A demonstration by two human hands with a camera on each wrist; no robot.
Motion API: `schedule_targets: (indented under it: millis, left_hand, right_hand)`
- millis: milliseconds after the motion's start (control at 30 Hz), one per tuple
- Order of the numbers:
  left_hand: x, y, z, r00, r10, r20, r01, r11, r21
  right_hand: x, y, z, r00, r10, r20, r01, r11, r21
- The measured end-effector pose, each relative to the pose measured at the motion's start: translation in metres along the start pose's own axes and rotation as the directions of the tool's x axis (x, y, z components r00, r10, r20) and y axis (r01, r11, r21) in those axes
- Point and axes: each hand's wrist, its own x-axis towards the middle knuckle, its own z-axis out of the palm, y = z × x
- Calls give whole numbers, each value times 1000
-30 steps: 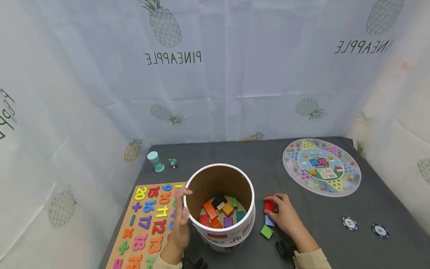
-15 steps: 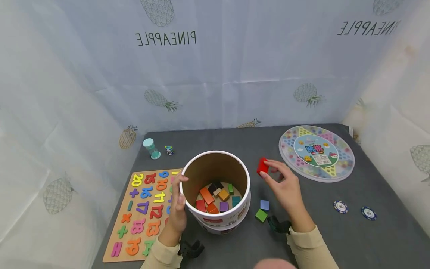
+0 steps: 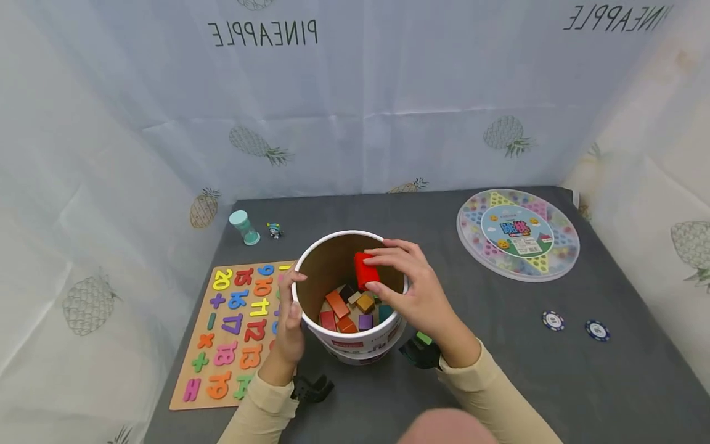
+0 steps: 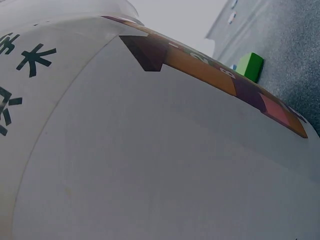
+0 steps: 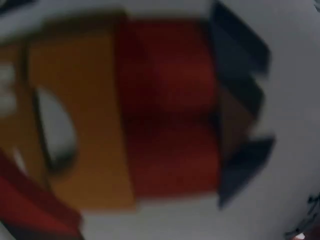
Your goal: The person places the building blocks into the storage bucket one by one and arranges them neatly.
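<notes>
A white round bucket (image 3: 355,346) stands in the middle of the table. My left hand (image 3: 291,325) grips its left rim, with fingers over the edge and thumb in front. Over the opening my right hand (image 3: 417,288) pinches a red block (image 3: 365,270) between fingers and thumb. Below it, on the bucket's floor, lie several coloured blocks, among them an orange block (image 3: 336,303) and a purple block (image 3: 365,322). The left wrist view is mostly filled by the bucket's wall (image 4: 150,150); the right wrist view shows its printed side (image 5: 170,100), blurred.
Right of the bucket a green block (image 3: 424,338) is partly covered by the right wrist's camera. A number board (image 3: 208,388) lies at left; a sand timer (image 3: 244,227) and small figurine (image 3: 274,230) stand behind. Rightward are a round game board (image 3: 518,234) and poker chips (image 3: 553,320).
The right hand has lifted the red block off the table and carried it left over the bucket. My left hand keeps its hold on the rim. The head view has tilted downward.
</notes>
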Motion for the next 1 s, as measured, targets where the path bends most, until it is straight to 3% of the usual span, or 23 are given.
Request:
schedule_targets:
  millis: [133,333,467,567,667,733,800,867,1000]
  left_hand:
    - [4,-2,-2,1000,19,-2,-19,1000,3]
    - [-4,-3,-2,1000,9,6,-9,1000,-1]
    - [-7,-4,-3,1000,0,10,-1,1000,7]
    - [-11,-3,-3,1000,-10,11,10,1000,18]
    - [-13,-2,-3,1000,-23,7,23,1000,17]
    - [-13,-2,-3,1000,-24,4,24,1000,7]
    - [-12,-3,-2,1000,-21,2,21,1000,-5]
    - [-12,-3,-2,1000,-20,2,20,1000,-19]
    - [-10,-4,-2,999,-41,2,41,999,-18]
  right_hand:
    - [1,18,6,999,38,39,-36,999,-32]
    - [-8,23,7,998,38,46,-35,997,-68]
    - [-19,27,5,999,10,-36,-12,999,-48]
    - [-34,36,-3,989,49,-138,-47,999,24]
    - [-49,54,-13,970,140,-197,-140,990,15]
    - [-58,69,-19,954,230,-191,-244,968,-56]
    - [-67,84,-23,935,323,-145,-344,926,-158]
    - [-78,98,-26,901,426,-78,-432,872,-230]
    - [-98,126,-25,826,559,78,-512,800,-311]
